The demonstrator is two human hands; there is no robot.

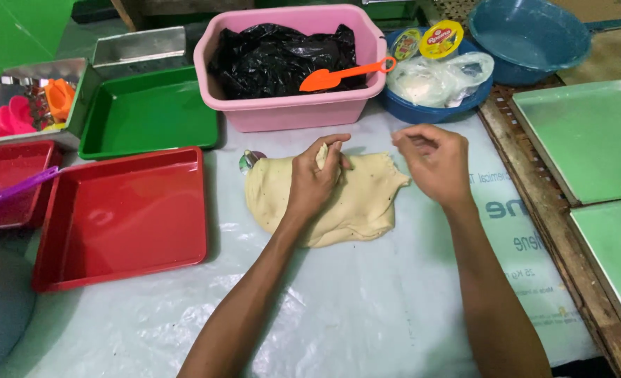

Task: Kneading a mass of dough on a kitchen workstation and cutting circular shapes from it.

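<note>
A flat slab of pale yellow dough (356, 203) with dark specks lies on a white plastic sheet (366, 301) in the middle of the table. My left hand (316, 178) rests on the dough and pinches a small piece of it between its fingers. Just right of the dough, my right hand (433, 162) hovers with fingers loosely curled, and whether it holds a bit of dough cannot be told. A small round object (249, 161) peeks out at the dough's left edge.
A red tray (121, 217) and a green tray (149, 115) sit left. A pink tub (289, 105) with a black bag (275, 56) and orange spatula (342, 74) stands behind. Blue basins (531, 35) stand back right, pale green trays (590, 133) right.
</note>
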